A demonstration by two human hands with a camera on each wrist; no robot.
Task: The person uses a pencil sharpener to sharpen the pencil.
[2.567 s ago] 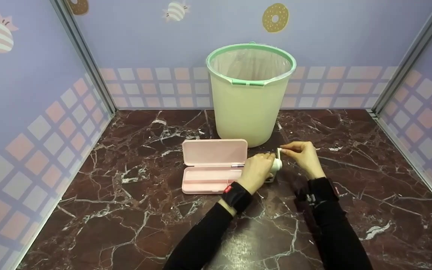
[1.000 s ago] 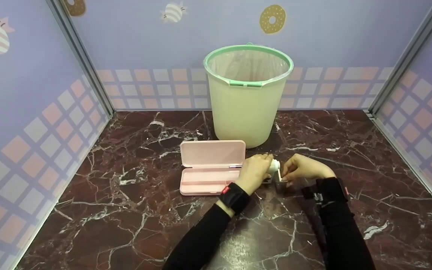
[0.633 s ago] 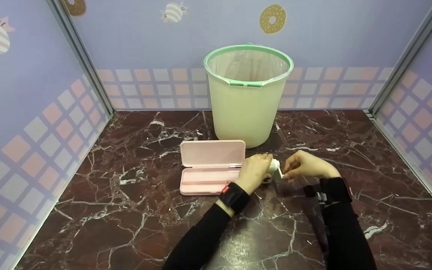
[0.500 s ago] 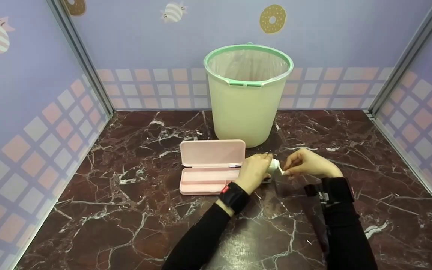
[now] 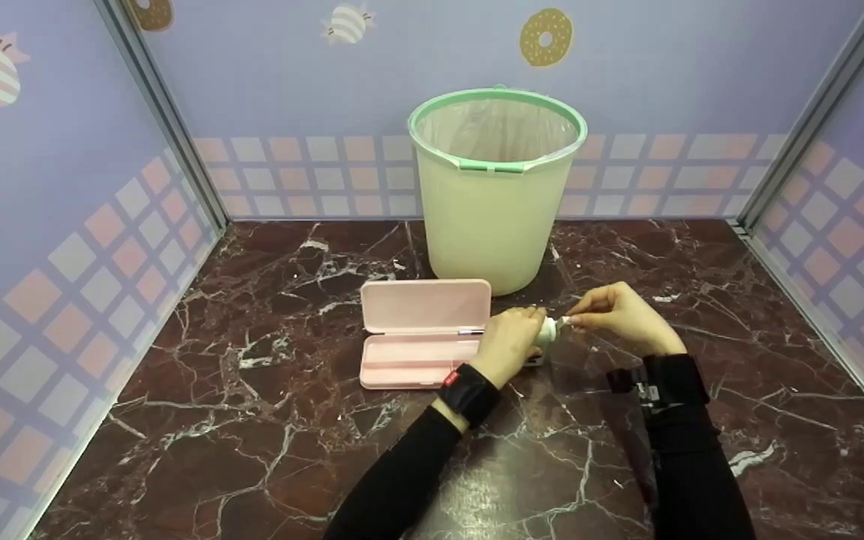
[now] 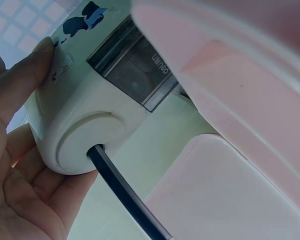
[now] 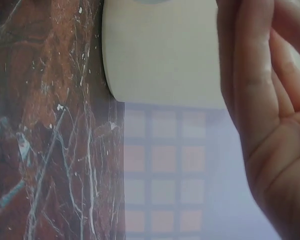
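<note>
Grips the white sharpener (image 6: 90, 97) in the fingers of the left hand (image 5: 509, 341), with the dark pencil (image 6: 126, 192) running lengthwise left of them toward the open pink case (image 5: 394, 383), and pinches the crank (image 5: 562, 322), just right of them, between fingers of the nearer right hand (image 5: 623, 319).

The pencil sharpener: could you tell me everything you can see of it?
The sharpener is whitish, rounded and plastic-looking, with blue printed pictures and a dark see-through window. A dark pencil sticks out of its round front. Beside the open pink pencil case, it is gripped by the left hand, while the right hand pinches its crank.
</note>
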